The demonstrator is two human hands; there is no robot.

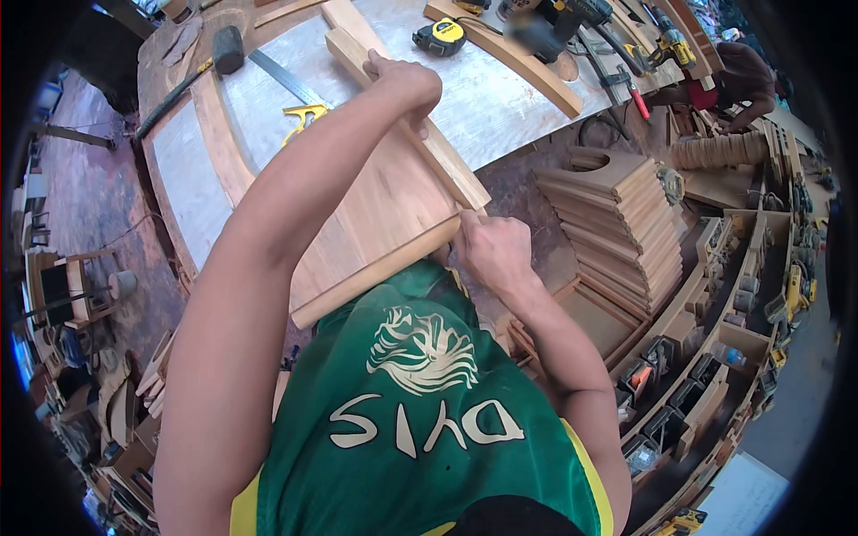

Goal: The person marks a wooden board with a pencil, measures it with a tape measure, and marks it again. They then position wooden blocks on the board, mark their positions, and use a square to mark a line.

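A wide wooden panel [375, 210] lies tilted across the near edge of the metal-topped workbench [183, 170], close to the green shirt. Along its right side runs a long wooden strip [451, 170]. My left hand [407, 85] is closed round the strip's upper part, thumb on top, with some fingers hidden below. At the panel's near right corner, my right hand [492, 250] is closed with fingertips against the corner; its lower fingers are partly hidden. A combination square [304, 116] with a yellow head lies left of my left hand.
On the bench are a black mallet [228, 49], a yellow tape measure [440, 36], more wooden strips and power tools. Stacked wooden pieces [617, 223] stand at right, beside tool-filled shelving [742, 339]. Another person [746, 80] bends at the upper right.
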